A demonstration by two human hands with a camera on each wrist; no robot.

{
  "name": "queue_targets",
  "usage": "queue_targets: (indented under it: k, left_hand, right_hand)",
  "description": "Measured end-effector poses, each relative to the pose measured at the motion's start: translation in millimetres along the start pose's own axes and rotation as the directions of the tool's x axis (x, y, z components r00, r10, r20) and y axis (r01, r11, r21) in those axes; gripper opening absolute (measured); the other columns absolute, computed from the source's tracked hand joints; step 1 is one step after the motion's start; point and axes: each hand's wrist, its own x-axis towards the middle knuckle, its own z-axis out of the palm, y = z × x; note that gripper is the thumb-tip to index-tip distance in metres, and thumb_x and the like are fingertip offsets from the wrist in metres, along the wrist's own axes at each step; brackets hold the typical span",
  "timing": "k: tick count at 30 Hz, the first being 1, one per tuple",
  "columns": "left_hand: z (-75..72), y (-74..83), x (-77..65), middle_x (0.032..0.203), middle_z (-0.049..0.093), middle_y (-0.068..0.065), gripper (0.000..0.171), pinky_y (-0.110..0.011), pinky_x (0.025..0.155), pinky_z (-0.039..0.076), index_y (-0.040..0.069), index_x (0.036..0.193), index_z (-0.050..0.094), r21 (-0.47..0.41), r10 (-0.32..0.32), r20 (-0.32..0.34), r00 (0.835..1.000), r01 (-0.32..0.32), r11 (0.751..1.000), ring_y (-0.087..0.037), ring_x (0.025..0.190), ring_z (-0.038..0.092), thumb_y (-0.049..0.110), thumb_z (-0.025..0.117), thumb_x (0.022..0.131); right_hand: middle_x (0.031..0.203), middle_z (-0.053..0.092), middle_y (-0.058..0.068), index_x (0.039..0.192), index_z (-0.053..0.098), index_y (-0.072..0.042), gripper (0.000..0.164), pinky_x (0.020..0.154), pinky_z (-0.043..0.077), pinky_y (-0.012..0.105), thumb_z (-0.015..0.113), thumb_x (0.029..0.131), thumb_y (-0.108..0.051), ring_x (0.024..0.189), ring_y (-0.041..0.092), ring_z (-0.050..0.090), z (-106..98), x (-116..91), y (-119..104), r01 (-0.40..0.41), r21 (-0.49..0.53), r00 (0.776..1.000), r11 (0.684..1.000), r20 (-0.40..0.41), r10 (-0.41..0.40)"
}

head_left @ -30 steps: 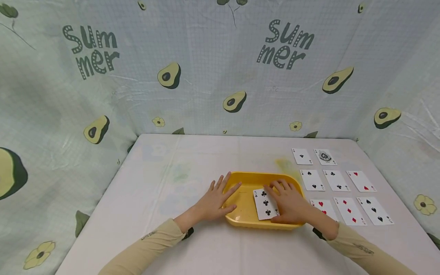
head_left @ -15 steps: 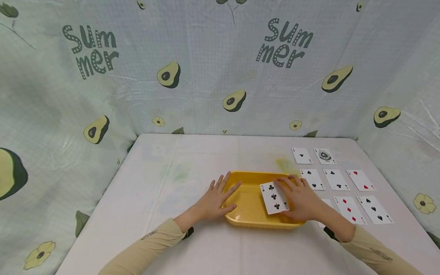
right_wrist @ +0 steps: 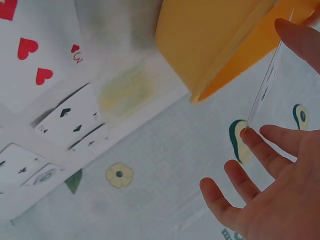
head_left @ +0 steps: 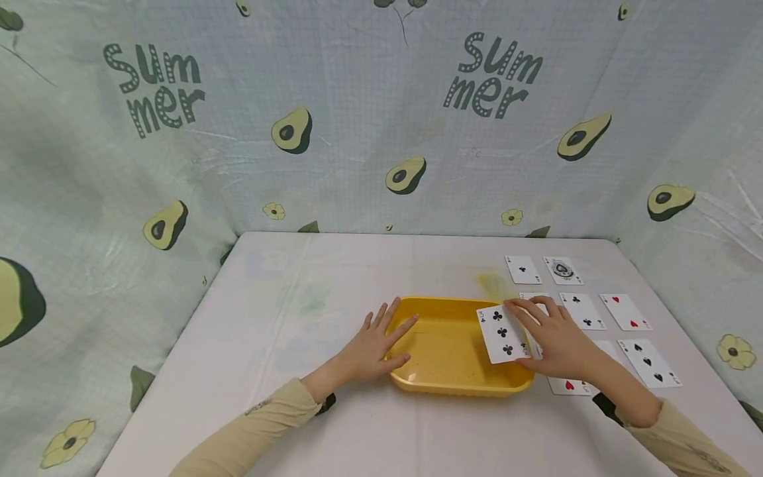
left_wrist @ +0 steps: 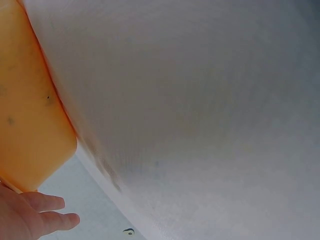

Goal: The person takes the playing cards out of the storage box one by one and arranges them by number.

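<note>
My right hand (head_left: 563, 341) pinches a three of clubs playing card (head_left: 501, 334) by its edges, thumb on the near side and fingers on the far side. In the right wrist view the card (right_wrist: 265, 80) appears nearly edge-on. It is raised over the right end of a yellow plastic tray (head_left: 438, 351). With fingers spread and straight, my left hand (head_left: 372, 348) rests at the tray's left rim. The left wrist view shows only part of that hand (left_wrist: 30, 215) beside the tray wall (left_wrist: 35, 110).
Face-up cards lie in rows on the right of the white table (head_left: 286, 318), among them a three of spades (head_left: 650, 363), a two of hearts (head_left: 626, 311) and an ace of clubs (head_left: 522, 270). My right arm partly covers a three of hearts (head_left: 569, 386). A printed curtain (head_left: 340, 86) hangs behind.
My right hand has lifted the three of clubs from the tray's inside and carried it rightward toward the right rim. My left hand has stayed in place.
</note>
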Motion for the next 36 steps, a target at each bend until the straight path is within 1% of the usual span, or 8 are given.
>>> queue_targets:
  k: [6, 10, 14, 17, 22, 26, 30, 36]
  left_hand:
    - [0.9, 0.3, -0.8, 0.15, -0.002, -0.02, 0.064, -0.062, 0.101, 0.02, 0.023, 0.144, 0.013, -0.015, 0.02, -0.012, 1.0, -0.02, 1.0, -0.047, 0.133, 0.015, 0.045, 0.04, 0.09]
    - [1.7, 0.7, -2.1, 0.149, 0.001, -0.022, 0.062, -0.064, 0.099, 0.02, 0.024, 0.144, 0.013, -0.047, 0.042, -0.044, 0.998, -0.044, 0.998, -0.049, 0.131, 0.016, 0.046, 0.036, 0.092]
    - [0.8, 1.7, -2.9, 0.15, -0.002, -0.019, 0.062, -0.066, 0.097, 0.02, 0.026, 0.144, 0.012, -0.057, 0.054, -0.066, 0.996, -0.058, 0.997, -0.051, 0.13, 0.018, 0.048, 0.034, 0.092]
    - [0.9, 1.5, -2.0, 0.15, -0.004, -0.018, 0.062, -0.065, 0.098, 0.02, 0.024, 0.144, 0.013, -0.041, 0.045, -0.052, 0.998, -0.047, 0.998, -0.05, 0.13, 0.017, 0.046, 0.037, 0.091]
    - [1.5, 0.5, -1.1, 0.15, -0.002, -0.02, 0.062, -0.063, 0.1, 0.02, 0.023, 0.144, 0.015, -0.019, 0.026, -0.022, 0.999, -0.026, 0.999, -0.048, 0.132, 0.015, 0.045, 0.039, 0.091]
    - [1.5, -0.1, -2.0, 0.15, -0.004, -0.018, 0.062, -0.065, 0.098, 0.021, 0.025, 0.144, 0.012, -0.037, 0.042, -0.055, 0.998, -0.044, 0.998, -0.05, 0.13, 0.017, 0.051, 0.031, 0.092]
    - [0.2, 0.7, -2.9, 0.151, -0.007, -0.015, 0.063, -0.065, 0.098, 0.02, 0.026, 0.144, 0.011, -0.037, 0.045, -0.062, 0.997, -0.048, 0.998, -0.05, 0.13, 0.017, 0.055, 0.027, 0.091]
    - [0.7, -0.7, -1.1, 0.15, -0.006, -0.017, 0.064, -0.062, 0.101, 0.02, 0.023, 0.144, 0.013, -0.005, 0.014, -0.017, 1.0, -0.014, 1.0, -0.047, 0.133, 0.014, 0.047, 0.039, 0.091]
  right_hand:
    - [0.136, 0.036, 0.007, 0.139, 0.03, -0.015, 0.097, 0.09, 0.031, 0.054, 0.079, 0.058, -0.039, 0.115, 0.031, 0.03, -8, -16, 17, -0.039, 0.022, 0.999, 0.999, -0.001, 0.039]
    - [0.135, 0.036, 0.009, 0.139, 0.029, -0.015, 0.1, 0.087, 0.034, 0.056, 0.081, 0.056, -0.037, 0.113, 0.033, 0.03, -12, -28, 29, -0.071, 0.019, 0.997, 0.997, 0.002, 0.071]
    - [0.131, 0.039, 0.011, 0.14, 0.028, -0.018, 0.102, 0.082, 0.035, 0.059, 0.082, 0.054, -0.035, 0.11, 0.035, 0.031, -14, -40, 44, -0.089, 0.011, 0.996, 0.996, -0.023, 0.089]
    - [0.129, 0.039, 0.014, 0.14, 0.026, -0.018, 0.104, 0.08, 0.036, 0.06, 0.083, 0.054, -0.033, 0.109, 0.039, 0.031, -15, -50, 58, -0.112, 0.006, 0.993, 0.994, -0.028, 0.112]
    - [0.125, 0.039, 0.015, 0.141, 0.025, -0.016, 0.108, 0.072, 0.039, 0.054, 0.083, 0.051, -0.028, 0.104, 0.037, 0.033, -12, -69, 83, -0.128, -0.019, 0.991, 0.992, -0.051, 0.127]
    - [0.123, 0.04, 0.017, 0.141, 0.023, -0.015, 0.11, 0.068, 0.039, 0.051, 0.084, 0.05, -0.025, 0.099, 0.038, 0.034, -9, -82, 104, -0.14, -0.034, 0.988, 0.99, -0.07, 0.137]
    - [0.121, 0.039, 0.02, 0.143, 0.017, -0.016, 0.113, 0.069, 0.036, 0.056, 0.082, 0.051, -0.024, 0.099, 0.042, 0.032, -8, -94, 120, -0.198, -0.044, 0.98, 0.979, -0.035, 0.196]
    - [0.121, 0.037, 0.026, 0.144, 0.01, -0.018, 0.116, 0.069, 0.035, 0.064, 0.081, 0.053, -0.025, 0.099, 0.048, 0.029, -4, -107, 138, -0.288, -0.06, 0.957, 0.956, 0.011, 0.289]
